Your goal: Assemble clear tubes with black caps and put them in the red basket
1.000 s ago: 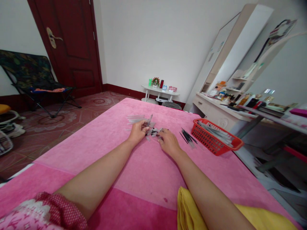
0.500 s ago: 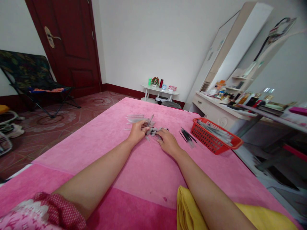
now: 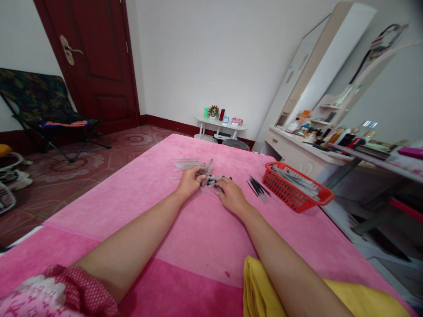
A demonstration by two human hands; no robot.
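Note:
My left hand (image 3: 191, 181) is closed around a slim translucent pen barrel (image 3: 209, 164), which points up and away at a tilt. Fingers curled, my right hand (image 3: 230, 193) rests at the right side of a small pile of grey and black pieces (image 3: 211, 180) that look like pen caps; what its fingertips hold, if anything, is hidden. Several clear tubes (image 3: 185, 163) lie side by side just beyond my left hand. Right of my right hand is a loose bunch of thin black sticks with pale ends (image 3: 260, 188), resembling pen refills.
A red plastic basket (image 3: 291, 193) filled with long clear tubes stands on the pink cloth (image 3: 139, 176) at the right. A folded yellow cloth (image 3: 261, 286) lies by my right forearm. Beyond the table's right edge is a crowded white dresser (image 3: 297, 152); a folding chair (image 3: 62, 114) stands left.
Both hands stay in nearly the same place, with only slight finger movement at the pile. The pen barrel remains in my left hand.

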